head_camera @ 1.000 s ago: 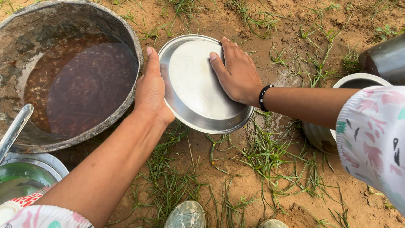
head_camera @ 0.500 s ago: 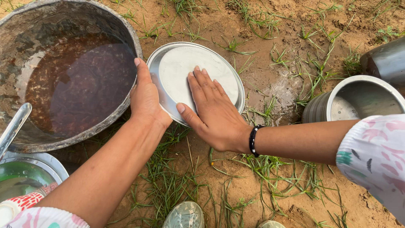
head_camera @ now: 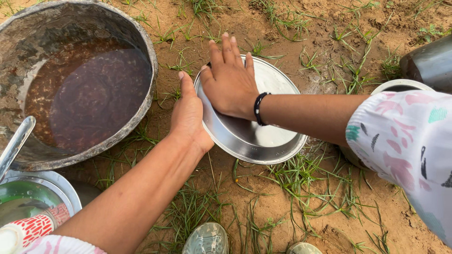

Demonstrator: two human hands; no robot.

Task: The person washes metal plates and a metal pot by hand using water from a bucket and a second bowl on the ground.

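Observation:
A round steel plate (head_camera: pixel 263 141) rests tilted on sandy ground with sparse grass. My left hand (head_camera: pixel 189 117) grips its left rim, thumb pointing up along the edge. My right hand (head_camera: pixel 229 80) lies flat, palm down, on the plate's far left part, fingers together and reaching past the upper rim. A black band circles the right wrist. Both sleeves are white with a coloured pattern.
A large dented metal basin (head_camera: pixel 28 28) holding muddy brown water stands at the left. A steel bowl (head_camera: pixel 52 181) with a utensil handle (head_camera: pixel 16 143) sits at the lower left. At the right are a steel pot (head_camera: pixel 400 85) and a dark vessel (head_camera: pixel 428 63). Two shoe tips (head_camera: pixel 205 239) show at the bottom.
The plate and my left hand have shifted to the right, away from the basin. My right hand has slid from the plate's near edge up to its far left part.

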